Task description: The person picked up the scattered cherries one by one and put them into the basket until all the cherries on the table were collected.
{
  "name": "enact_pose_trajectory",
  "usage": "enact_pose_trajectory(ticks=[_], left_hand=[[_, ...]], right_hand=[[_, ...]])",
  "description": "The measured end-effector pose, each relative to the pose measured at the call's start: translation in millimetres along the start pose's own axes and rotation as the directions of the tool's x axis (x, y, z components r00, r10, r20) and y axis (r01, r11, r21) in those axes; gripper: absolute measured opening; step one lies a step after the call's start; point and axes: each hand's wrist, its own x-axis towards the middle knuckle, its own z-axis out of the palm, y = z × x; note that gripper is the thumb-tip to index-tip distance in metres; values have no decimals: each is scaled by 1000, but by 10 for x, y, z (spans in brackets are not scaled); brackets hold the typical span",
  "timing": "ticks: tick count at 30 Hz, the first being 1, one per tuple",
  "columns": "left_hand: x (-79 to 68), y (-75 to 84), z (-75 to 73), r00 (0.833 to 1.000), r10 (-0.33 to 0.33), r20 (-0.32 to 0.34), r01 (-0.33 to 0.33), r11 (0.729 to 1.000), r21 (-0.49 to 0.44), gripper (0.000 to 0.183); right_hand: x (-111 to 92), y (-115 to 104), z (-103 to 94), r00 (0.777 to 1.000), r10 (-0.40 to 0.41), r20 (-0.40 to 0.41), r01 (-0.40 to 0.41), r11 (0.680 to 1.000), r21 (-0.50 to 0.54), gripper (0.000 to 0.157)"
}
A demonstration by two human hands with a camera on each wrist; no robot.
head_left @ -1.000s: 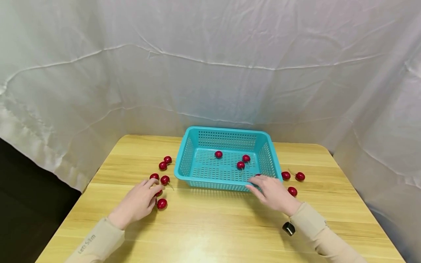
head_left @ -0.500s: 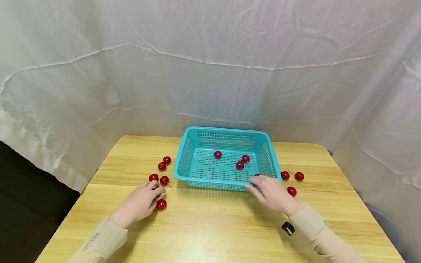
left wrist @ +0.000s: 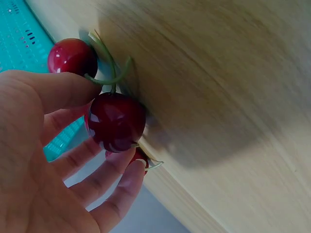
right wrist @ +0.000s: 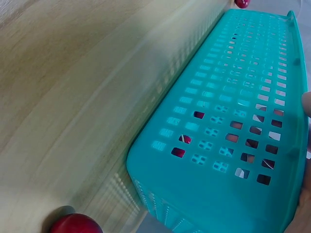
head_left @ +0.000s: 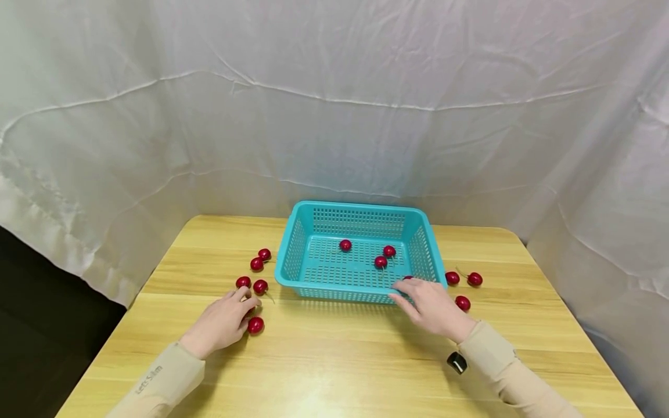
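Note:
In the head view my left hand (head_left: 222, 325) is low over the table, left of the turquoise basket (head_left: 360, 294). The left wrist view shows its thumb and fingers round a dark red cherry (left wrist: 116, 121) with a green stem. Another cherry (head_left: 255, 325) lies beside the thumb, and two more, one of them this cherry (head_left: 260, 287), are just past the fingertips. My right hand (head_left: 431, 307) grips the basket's front rim near the right corner, fingers inside and thumb outside. A cherry (head_left: 409, 279), partly hidden, lies by these fingers.
Inside the basket are more cherries, among them this cherry (head_left: 345, 245). Two cherries, one a cherry (head_left: 256, 264), lie left of it. On its right are several, including a cherry (head_left: 462, 303). Pale curtains (head_left: 355, 116) hang behind the wooden table (head_left: 324, 360).
The cherry under my left hand, partly visible in the head view before, is now covered by the fingers. The left hand has shifted slightly. My right hand has stayed on the basket rim.

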Motion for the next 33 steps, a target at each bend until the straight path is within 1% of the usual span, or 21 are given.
enact_pose_trajectory(ticks=[4, 9, 12, 18, 24, 28, 33], left_hand=[[10, 2, 8, 999, -20, 25, 20, 1000, -11, 30], [36, 2, 15, 996, -49, 80, 52, 998, -28, 29], [58, -6, 16, 994, -57, 98, 61, 997, -36, 26], [80, -33, 26, 995, -48, 90, 51, 998, -32, 25], [64, -44, 32, 994, -62, 91, 66, 997, -45, 26], [35, -54, 51, 996, -65, 66, 69, 996, -48, 23], [17, -73, 76, 999, -39, 23, 40, 998, -55, 20]], right_hand=[[-2, 2, 1, 1000, 0, 3, 0, 1000, -1, 23], [0, 3, 10, 1000, -4, 0, 4, 1000, -7, 23], [0, 3, 11, 1000, -5, -2, 5, 1000, -6, 23], [2, 3, 20, 1000, 0, 3, 0, 1000, -6, 21], [3, 0, 20, 1000, 5, 9, -5, 1000, -11, 21], [0, 1, 17, 1000, 8, 11, -8, 1000, -12, 22], [-3, 9, 19, 1000, 5, 7, -5, 1000, -10, 22]])
